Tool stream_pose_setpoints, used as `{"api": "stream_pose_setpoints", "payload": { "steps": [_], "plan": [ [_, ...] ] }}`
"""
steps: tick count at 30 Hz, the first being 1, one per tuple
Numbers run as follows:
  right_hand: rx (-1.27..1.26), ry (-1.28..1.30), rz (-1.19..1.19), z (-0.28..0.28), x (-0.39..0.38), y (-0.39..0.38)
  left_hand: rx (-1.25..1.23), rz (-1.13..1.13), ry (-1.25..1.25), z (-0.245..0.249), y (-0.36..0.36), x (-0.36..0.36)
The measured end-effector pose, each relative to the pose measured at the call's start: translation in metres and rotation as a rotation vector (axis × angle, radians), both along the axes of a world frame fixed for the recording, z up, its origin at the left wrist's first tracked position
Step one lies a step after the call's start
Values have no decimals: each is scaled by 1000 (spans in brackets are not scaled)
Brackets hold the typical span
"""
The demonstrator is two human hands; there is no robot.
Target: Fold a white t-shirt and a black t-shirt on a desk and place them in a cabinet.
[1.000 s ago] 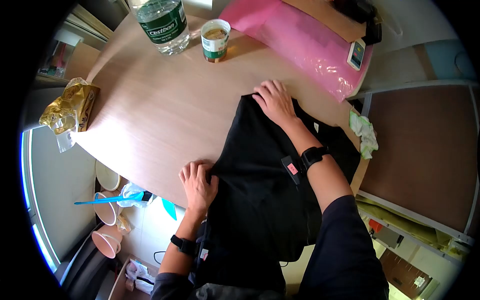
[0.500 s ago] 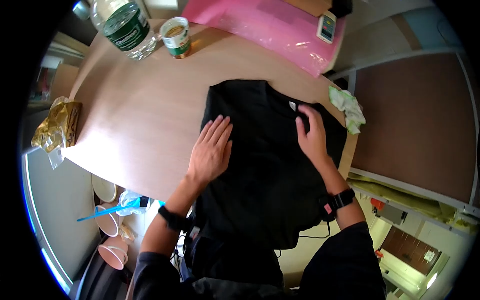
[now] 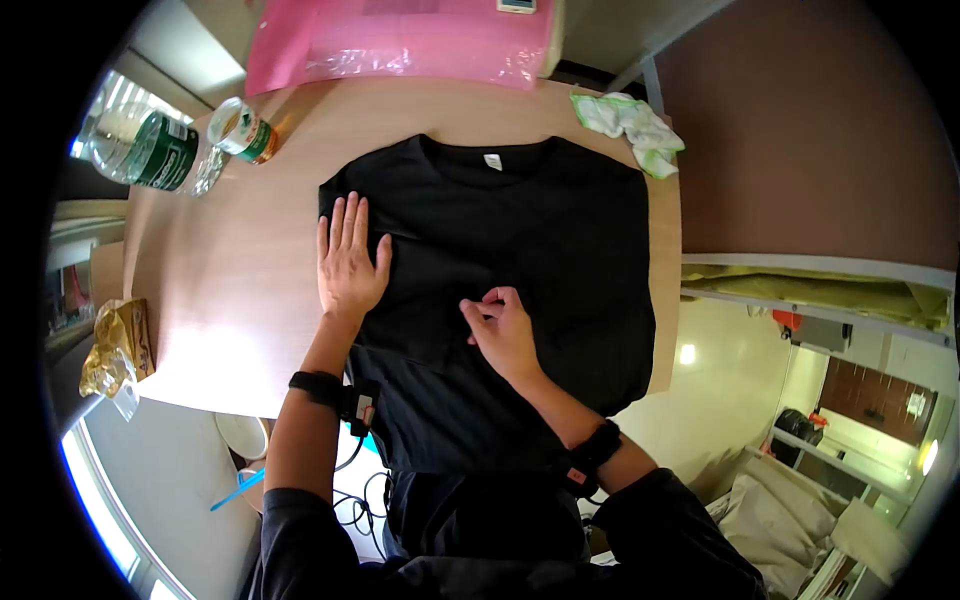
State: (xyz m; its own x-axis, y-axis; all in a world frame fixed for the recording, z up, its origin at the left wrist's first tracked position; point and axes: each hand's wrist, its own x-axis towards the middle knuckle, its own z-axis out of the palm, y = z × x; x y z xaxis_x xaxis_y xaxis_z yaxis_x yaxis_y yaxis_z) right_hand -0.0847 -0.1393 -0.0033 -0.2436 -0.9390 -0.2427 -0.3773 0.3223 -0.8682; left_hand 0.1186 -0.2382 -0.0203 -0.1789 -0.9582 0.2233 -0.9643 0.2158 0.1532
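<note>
A black T-shirt lies spread flat on the wooden table, collar and white label at the far side, its hem hanging over the near edge. My left hand rests flat with fingers apart on the shirt's left side, by the sleeve. My right hand sits on the middle of the shirt with fingertips drawn together, pinching the cloth. Both wrists carry black bands.
A pink plastic sheet lies at the table's far edge. A large water bottle and a small can stand far left. A crumpled white-green cloth sits far right, a gold wrapper at the near left corner.
The shirt now lies spread wider and flatter. My left hand slid left to the sleeve side. My right hand came from the collar area to the shirt's middle and closed its fingertips.
</note>
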Motion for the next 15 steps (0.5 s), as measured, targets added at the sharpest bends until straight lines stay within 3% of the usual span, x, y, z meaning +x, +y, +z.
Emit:
{"api": "stream_pose_setpoints", "payload": {
  "steps": [2,5,9,15],
  "plan": [
    [167,-374,-144,8,7,-2,0,6,-13,0,0,0],
    [172,-304,-145,3,19,-10,51,15,-21,1,0,-1],
    [324,-594,-278,0,20,-18,47,17,-34,1,1,-1],
    [230,-597,-312,3,10,-5,36,16,-4,2,1,-1]
  ]
}}
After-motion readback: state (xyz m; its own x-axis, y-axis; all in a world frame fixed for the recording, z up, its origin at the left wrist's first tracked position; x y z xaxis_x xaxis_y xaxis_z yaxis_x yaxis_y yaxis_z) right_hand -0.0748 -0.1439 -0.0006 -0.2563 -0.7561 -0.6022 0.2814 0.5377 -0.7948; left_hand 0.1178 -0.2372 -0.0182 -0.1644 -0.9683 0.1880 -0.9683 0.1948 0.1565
